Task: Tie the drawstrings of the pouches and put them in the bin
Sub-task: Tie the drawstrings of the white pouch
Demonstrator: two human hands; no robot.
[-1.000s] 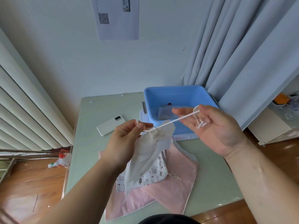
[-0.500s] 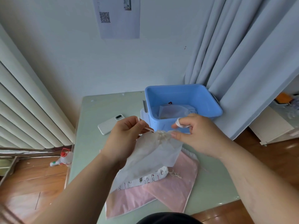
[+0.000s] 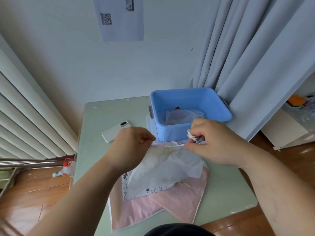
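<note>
A sheer white pouch (image 3: 167,169) hangs between my hands above the table, its mouth gathered at the top. My left hand (image 3: 132,144) pinches the drawstring at the left side of the mouth. My right hand (image 3: 210,142) pinches the white drawstring (image 3: 191,136) on the right, with the cord looped round a finger. Under the pouch lie a cat-print pouch (image 3: 146,191) and two pink pouches (image 3: 184,201). The blue bin (image 3: 190,99) stands just behind my hands with one sheer pouch (image 3: 180,116) inside.
A white phone (image 3: 115,132) lies on the pale green table (image 3: 102,120) left of the bin. A curtain (image 3: 255,57) hangs behind the bin at right. A radiator (image 3: 25,116) lines the left wall, and a bottle (image 3: 65,169) lies on the wooden floor.
My right hand came in from a wide stretch of the cord and turned palm down, close to the pouch mouth. The pouch sank lower, and its mouth is gathered tighter.
</note>
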